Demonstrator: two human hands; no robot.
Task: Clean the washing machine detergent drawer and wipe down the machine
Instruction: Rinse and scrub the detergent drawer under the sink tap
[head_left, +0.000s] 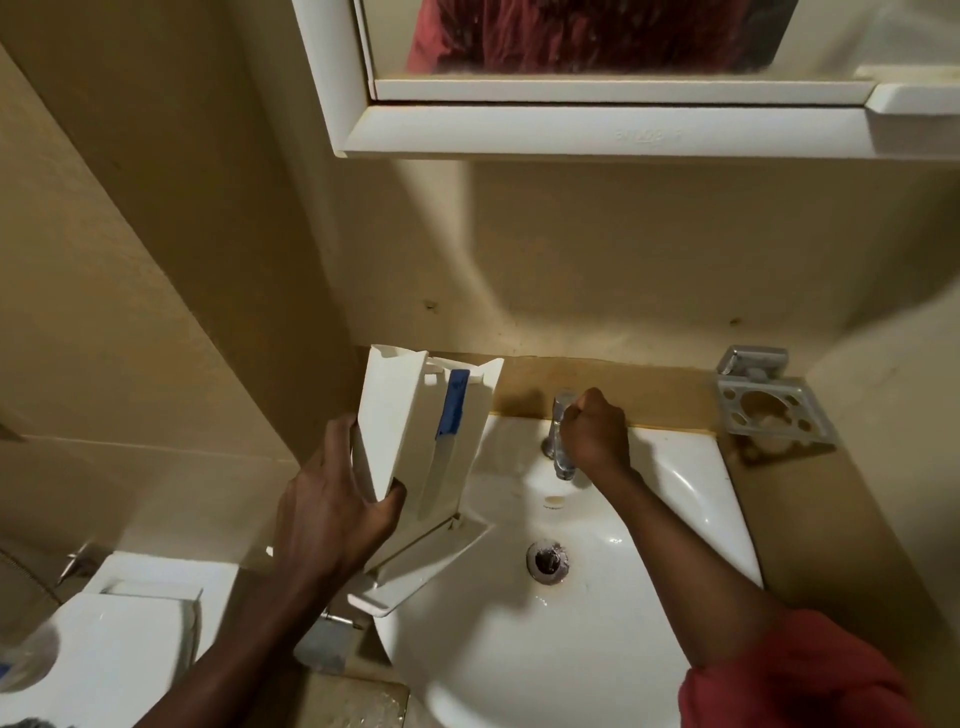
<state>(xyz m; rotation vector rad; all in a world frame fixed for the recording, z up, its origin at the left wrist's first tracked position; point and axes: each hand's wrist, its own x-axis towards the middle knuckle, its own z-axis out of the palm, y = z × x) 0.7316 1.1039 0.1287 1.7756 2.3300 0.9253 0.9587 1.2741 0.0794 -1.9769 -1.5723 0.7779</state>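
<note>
Detergent drawer (400, 415) stands on end over the sink's (691, 483) left rim, front panel down; your left hand (332, 504) grips its left wall, thumb in front, fingers behind; your right hand (595, 431) is clenched round the tap (561, 460) handle.

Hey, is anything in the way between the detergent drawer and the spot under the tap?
Nothing visible. The left hand holds the drawer over the sink's left rim, and the right hand grips the tap from the far side, off that path.
</note>
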